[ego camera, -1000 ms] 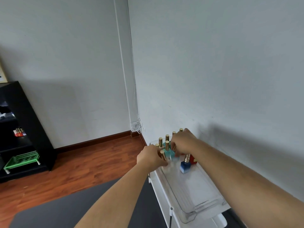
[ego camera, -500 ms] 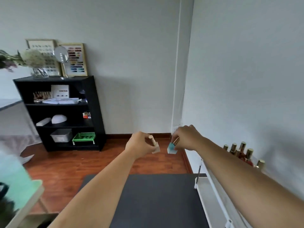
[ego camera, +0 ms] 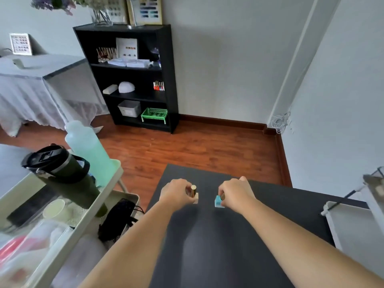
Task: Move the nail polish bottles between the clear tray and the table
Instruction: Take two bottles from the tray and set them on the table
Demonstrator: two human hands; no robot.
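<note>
My left hand (ego camera: 175,193) grips a pale cream nail polish bottle (ego camera: 195,196) by its gold cap, low over the black table (ego camera: 218,235). My right hand (ego camera: 235,193) grips a teal nail polish bottle (ego camera: 218,201), its cap hidden in my fingers. Both bottles are close to the tabletop near its far edge; I cannot tell whether they touch it. Only a corner of the clear tray (ego camera: 374,186) shows at the far right edge.
A pale green cart (ego camera: 99,196) on the left holds a black tumbler (ego camera: 62,175), a green plastic bottle (ego camera: 89,150) and a black pouch (ego camera: 118,219). A white rack (ego camera: 349,225) stands at right. A black shelf unit (ego camera: 128,77) stands against the back wall.
Both hands lifted a bottle each out of the clear tray, swung left and came down over the black table. The view turned left and down with them.
</note>
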